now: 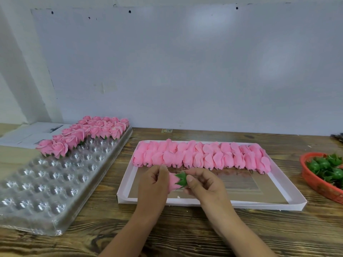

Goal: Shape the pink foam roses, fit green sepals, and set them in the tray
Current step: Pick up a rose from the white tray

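Hands (pixel 154 182) joining rose (pixel 173 181), sepal (pixel 181 179)

- Table (pixel 185 236) fills lower half of frame; wall (pixel 185 62) behind it.
- Blister tray (pixel 42 184) at left, running diagonally from lower left toward centre-top.
- Finished roses (pixel 83 134) sit in tray's far end; near cavities hold nothing.
- Papers (pixel 31 133) behind tray, far left.
- Flat box (pixel 239 204) at centre; unshaped roses (pixel 200 156) in two rows along its far side.
- Basket (pixel 315 184) at right edge, w/ sepals (pixel 326 166) in it.
- Left hand (pixel 154 179) & right hand (pixel 202 182) over box's near-left part, rose (pixel 173 181) w/ sepal (pixel 181 179) between them.
- Dark item (pixel 338 136) at far right edge, prob. a tool; too cut off to tell.
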`<action>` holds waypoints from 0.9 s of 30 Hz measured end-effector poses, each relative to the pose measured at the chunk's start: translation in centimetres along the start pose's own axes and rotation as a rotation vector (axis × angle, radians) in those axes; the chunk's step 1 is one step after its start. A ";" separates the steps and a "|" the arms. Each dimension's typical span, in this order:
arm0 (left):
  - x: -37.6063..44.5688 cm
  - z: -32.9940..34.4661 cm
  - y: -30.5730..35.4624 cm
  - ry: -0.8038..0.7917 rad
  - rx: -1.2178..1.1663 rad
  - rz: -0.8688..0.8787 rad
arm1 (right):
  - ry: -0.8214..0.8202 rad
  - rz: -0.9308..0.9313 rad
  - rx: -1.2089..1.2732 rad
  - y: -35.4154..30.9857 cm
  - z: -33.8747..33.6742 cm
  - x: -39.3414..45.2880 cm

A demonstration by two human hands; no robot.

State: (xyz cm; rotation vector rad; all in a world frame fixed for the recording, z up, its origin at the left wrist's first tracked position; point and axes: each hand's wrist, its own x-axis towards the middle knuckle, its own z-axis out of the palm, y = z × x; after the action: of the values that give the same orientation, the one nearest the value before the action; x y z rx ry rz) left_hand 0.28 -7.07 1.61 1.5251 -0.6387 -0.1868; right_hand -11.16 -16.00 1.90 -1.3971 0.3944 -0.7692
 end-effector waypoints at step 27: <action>-0.1 -0.1 0.4 -0.012 -0.035 -0.056 | -0.034 -0.024 -0.122 -0.6 0.6 -0.4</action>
State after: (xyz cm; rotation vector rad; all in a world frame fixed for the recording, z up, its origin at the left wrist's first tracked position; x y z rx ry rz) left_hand 0.10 -6.90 1.92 1.5097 -0.5999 -0.2484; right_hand -11.24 -15.29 2.45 -1.5293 0.4044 -0.7500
